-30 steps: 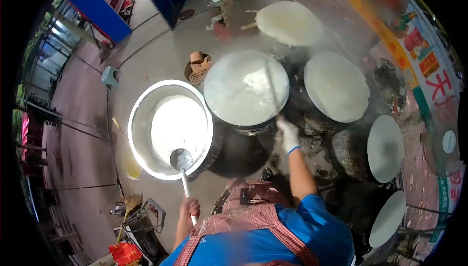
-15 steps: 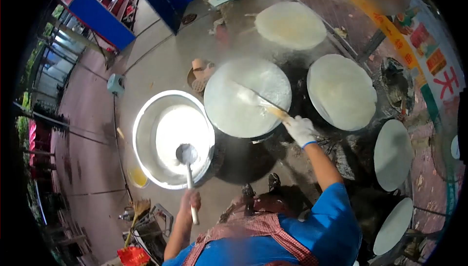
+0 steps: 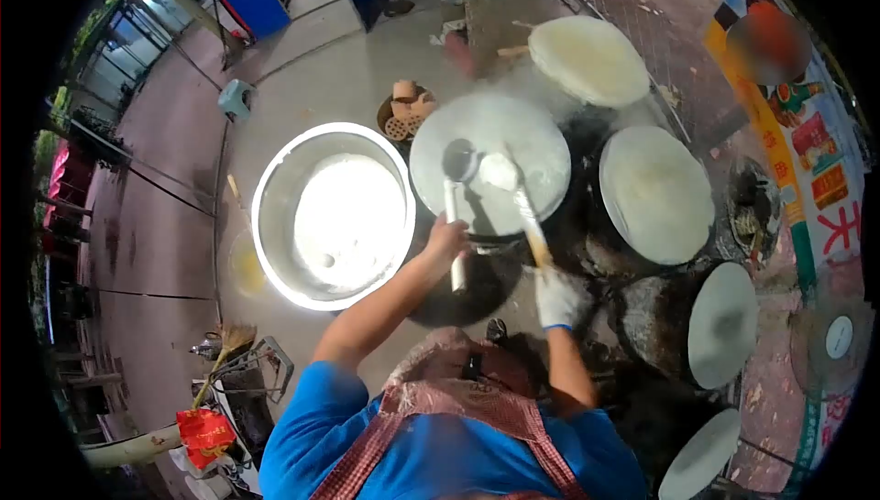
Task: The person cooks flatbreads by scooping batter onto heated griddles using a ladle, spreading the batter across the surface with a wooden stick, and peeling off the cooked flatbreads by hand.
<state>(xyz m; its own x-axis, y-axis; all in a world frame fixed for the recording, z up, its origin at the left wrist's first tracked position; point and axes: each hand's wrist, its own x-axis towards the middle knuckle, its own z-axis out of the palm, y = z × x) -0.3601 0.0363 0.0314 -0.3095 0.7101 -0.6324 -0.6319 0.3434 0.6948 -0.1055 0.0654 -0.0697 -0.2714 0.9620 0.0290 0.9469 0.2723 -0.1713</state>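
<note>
My bare left hand (image 3: 446, 239) grips the white handle of a ladle (image 3: 461, 161), whose round bowl is over the left part of a steaming round griddle (image 3: 440, 124). My right hand (image 3: 557, 298), in a white glove with a blue cuff, is closed on the wooden handle of a spreader (image 3: 530, 220). The spreader's far end reaches over the griddle beside a white patch of batter (image 3: 500, 172). Left of the griddle stands a large metal pot (image 3: 266, 179) holding white batter (image 3: 344, 211).
More round griddles carry pale sheets: one at the back (image 3: 588, 60), one at the right (image 3: 656, 196), others at the lower right (image 3: 722, 326). A pan with clay-coloured pieces (image 3: 406, 108) sits behind the pot. A small stool (image 3: 236, 98) stands at the left.
The ladle has moved with my left hand from the pot to over the griddle. My right hand has drawn back towards me, and the spreader now points more straight away from me.
</note>
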